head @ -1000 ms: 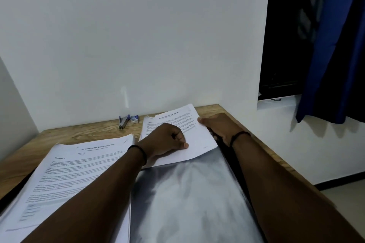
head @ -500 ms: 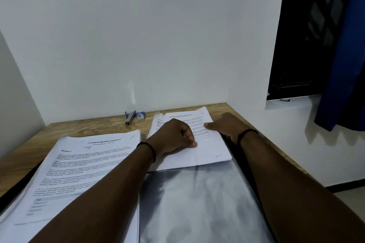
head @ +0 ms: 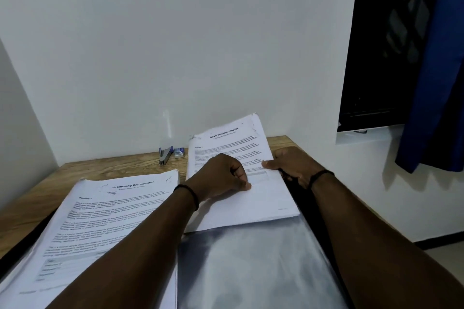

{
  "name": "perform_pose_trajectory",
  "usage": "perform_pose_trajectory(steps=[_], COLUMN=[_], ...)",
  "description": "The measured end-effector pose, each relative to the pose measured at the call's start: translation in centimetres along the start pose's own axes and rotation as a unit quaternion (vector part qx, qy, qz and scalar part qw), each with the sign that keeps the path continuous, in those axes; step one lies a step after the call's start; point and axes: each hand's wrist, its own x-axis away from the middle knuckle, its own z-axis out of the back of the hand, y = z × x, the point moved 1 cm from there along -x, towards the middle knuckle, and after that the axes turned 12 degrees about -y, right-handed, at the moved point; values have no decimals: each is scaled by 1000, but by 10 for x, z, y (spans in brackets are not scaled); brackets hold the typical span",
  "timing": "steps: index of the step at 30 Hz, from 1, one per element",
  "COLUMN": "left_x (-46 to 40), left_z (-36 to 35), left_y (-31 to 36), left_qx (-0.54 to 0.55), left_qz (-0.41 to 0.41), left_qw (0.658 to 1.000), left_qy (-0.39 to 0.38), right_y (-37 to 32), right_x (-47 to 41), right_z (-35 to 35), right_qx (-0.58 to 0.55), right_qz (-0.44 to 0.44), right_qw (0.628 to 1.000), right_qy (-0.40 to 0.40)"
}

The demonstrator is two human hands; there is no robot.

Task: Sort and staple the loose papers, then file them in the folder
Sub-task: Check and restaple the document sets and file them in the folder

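Head view, one frame. Far left of both hands: thick paper stack (head: 100, 228) headed "Internship Documentation", lying flat on the wooden bench (head: 105, 168), its right edge running under the left forearm. Beyond the left hand and to its left, near the wall: small stapler (head: 165, 155), with a small staple box (head: 179, 152) just to its right; both well apart from either hand. Left hand (head: 221, 178): fingers curled into a loose fist, thumb tip pressed down on the top sheet of the transcript papers (head: 251, 198); whether the curled fingers also pinch paper underneath cannot be told, so the grip reads as a thumb-press on the sheet. The transcript papers, headed "Sample Education Transcript", lie directly under and between the two hands; their far end is raised off the bench and leans toward the wall, and their near end rests on the folder (head: 251, 271). The folder's glossy clear sleeve lies flat nearer than both hands, between the forearms, with a dark cover edge showing along its right side. Right hand (head: 293, 167): grip pinching the right edge of the transcript papers, thumb on top of the sheet, fingers curled below the edge and mostly hidden. Black band on each wrist. Right of the right hand, off the bench: white ledge, dark window opening, blue curtain (head: 437, 83).
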Motion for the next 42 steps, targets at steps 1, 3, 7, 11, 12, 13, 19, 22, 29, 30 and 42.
perform_pose_trajectory(steps=[1,3,7,11,12,13,19,22,29,30,42], left_x=[0,0,2,2,2,2,3,3,4,3,2], left_z=[-1,-1,3,3,3,3,1,-1,0,0,1], left_y=[0,0,0,2,2,2,3,4,4,4,4], left_qx=[-5,-6,9,-17,-30,-41,-39,-57,-31,-40,-122], left_qz=[2,9,5,5,7,10,24,30,28,29,6], left_qw=[1000,1000,1000,1000,1000,999,999,998,999,999,991], left_qy=[-2,2,14,2,2,3,-5,-2,6,5,46], right_y=[1,-2,-7,-4,-4,-6,-9,-7,-14,-13,-9], right_x=[-3,-4,6,8,8,10,9,2,24,23,17], right_z=[-3,-5,3,11,11,10,2,-8,10,8,8], right_qx=[-20,-14,13,59,73,82,65,6,64,54,73], right_qz=[7,9,-15,-33,-37,-36,-23,13,-58,-53,-45], right_qw=[1000,1000,998,990,988,985,992,1000,984,987,983], right_qy=[8,1,-59,-122,-134,-147,-108,-12,-159,-143,-164])
